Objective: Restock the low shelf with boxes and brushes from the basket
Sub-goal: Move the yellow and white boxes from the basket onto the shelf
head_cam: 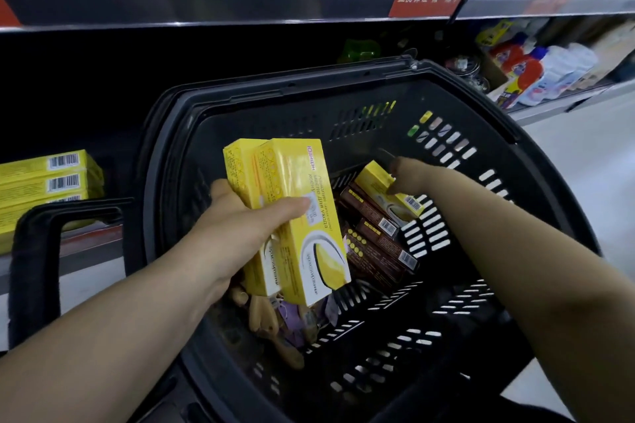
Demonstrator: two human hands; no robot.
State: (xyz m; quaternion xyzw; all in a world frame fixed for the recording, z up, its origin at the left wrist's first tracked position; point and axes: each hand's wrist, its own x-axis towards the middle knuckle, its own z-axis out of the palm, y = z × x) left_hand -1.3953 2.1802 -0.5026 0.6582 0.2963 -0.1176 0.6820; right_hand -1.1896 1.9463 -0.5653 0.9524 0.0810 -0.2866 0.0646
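Two yellow boxes (295,203) stand side by side in the left hand (240,216), thumb across their front and fingers curled round the back, held above the basket (309,86). A third yellow box (381,184) lies tilted just under the right hand (409,175), whose fingertips meet its near end; whether they have closed on it cannot be told, since the back of the hand hides them. To do this pick well, I would take that box across its narrow sides, not by the end flap, and lift it straight off the brown boxes (374,233) beneath it so that they do not slide. Then it should be added flat against the pair so that all three go to the shelf squared up. Of the brown boxes, about four show below the right hand. Under the left hand lie wooden-handled brushes (264,316), too tangled to count. Far to the left of the left hand, the low shelf (89,240) carries a stack of yellow boxes (51,182), at least three barcoded ends showing.
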